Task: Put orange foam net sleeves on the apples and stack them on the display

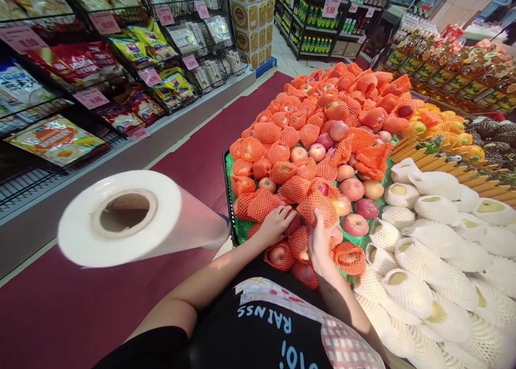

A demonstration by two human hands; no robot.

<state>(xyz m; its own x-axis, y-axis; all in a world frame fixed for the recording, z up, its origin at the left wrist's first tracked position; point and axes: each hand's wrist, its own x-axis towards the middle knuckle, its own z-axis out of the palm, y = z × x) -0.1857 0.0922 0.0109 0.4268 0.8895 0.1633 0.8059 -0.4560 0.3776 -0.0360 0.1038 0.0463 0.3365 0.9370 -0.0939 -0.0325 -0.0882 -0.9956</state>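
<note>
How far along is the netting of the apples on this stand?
Most apples in the heap already wear orange foam nets. In hand: the left hand rests on a netted apple, and the right hand grips an orange net. Left: bare apples beside the white-netted fruit.

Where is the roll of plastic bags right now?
The roll of plastic bags hangs at lower left of the head view, over the red floor, left of the left hand on the netted apples.
</note>
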